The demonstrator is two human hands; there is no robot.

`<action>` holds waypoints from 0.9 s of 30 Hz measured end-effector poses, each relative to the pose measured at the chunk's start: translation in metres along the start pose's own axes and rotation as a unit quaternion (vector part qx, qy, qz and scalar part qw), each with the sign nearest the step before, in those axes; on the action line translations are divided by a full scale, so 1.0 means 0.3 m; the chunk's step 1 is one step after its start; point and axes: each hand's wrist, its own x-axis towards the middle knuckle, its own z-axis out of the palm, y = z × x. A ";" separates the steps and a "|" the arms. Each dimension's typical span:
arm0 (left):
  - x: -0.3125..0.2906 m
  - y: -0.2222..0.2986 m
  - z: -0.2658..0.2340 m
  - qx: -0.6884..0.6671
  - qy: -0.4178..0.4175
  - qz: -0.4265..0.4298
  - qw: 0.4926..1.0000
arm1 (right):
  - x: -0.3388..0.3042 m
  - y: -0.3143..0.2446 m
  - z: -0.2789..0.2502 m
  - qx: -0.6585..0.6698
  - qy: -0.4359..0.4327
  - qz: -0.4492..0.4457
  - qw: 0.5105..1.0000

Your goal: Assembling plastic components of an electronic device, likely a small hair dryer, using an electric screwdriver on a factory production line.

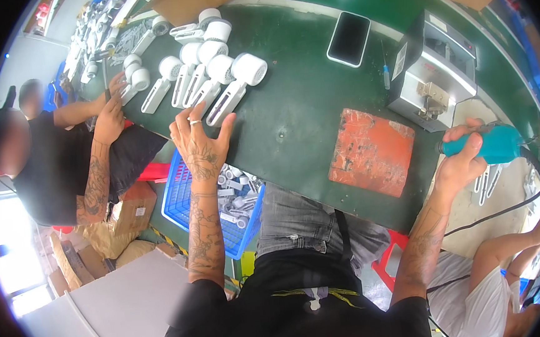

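My left hand (202, 145) is open over the near edge of the green table, its fingers spread and curved. Its fingertips are at the lower ends of a group of white handheld fans (228, 101), with round drum-shaped heads and slotted handles. Whether they touch the nearest handle I cannot tell. Out to the right, my right hand (459, 166) is closed around a teal, rounded corded power tool (492, 145). A black cord (538, 171) runs from the tool's far end. Part of the tool's body is hidden by my fingers.
A worn red-orange plate (372, 152) lies mid-table, with a phone (348, 39) beyond it. A grey metal machine (432, 69) stands at right. Below the table edge is a blue basket (177, 197) of grey and white parts. A co-worker's hands (111, 114) hold a tool at left.
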 end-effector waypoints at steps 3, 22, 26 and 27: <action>0.078 0.021 -0.015 0.002 0.038 0.081 0.996 | -0.001 0.004 0.005 0.008 0.010 0.008 1.000; 0.143 -0.015 0.109 0.066 -0.109 -0.033 0.991 | -0.001 0.016 0.003 0.012 0.010 -0.008 1.000; 0.138 -0.060 0.117 0.051 -0.097 -0.033 0.993 | -0.001 0.008 0.003 0.014 0.007 0.005 1.000; 0.136 -0.067 0.124 0.040 -0.091 -0.029 0.995 | 0.000 0.009 0.003 0.012 0.010 -0.001 1.000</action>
